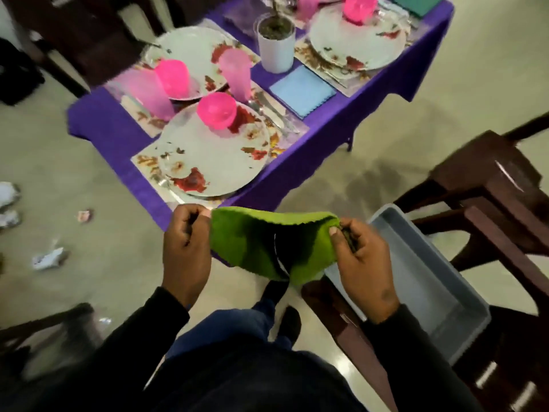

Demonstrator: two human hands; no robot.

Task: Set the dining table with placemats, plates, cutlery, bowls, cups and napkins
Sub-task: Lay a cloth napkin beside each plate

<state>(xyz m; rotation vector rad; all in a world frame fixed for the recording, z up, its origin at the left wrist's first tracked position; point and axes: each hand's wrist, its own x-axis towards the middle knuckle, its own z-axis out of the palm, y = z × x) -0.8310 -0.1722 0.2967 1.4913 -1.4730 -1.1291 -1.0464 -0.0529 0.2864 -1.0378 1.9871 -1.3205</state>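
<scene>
The low tabletop with the purple cloth (341,120) already carries floral placemats, white round plates with red flower print, pink bowls and pink cups. The near white plate (214,159) has cutlery on its right, but I see no napkin beside it. A folded light-blue napkin (302,91) lies by the white plant pot (276,49).

The empty grey plastic tub (427,281) sits on a dark wooden chair at the right.

The soft green cloth napkin (261,248) hangs in the air in front of the person, just before the near table edge. The left hand (185,248) pinches its left upper corner, and the right hand (364,269) pinches the right one; both grips are clamped on the cloth.

To do this step well, I think the hands should bring the corners together evenly, press the fold flat, and lay it near the cutlery without pushing the plate.
</scene>
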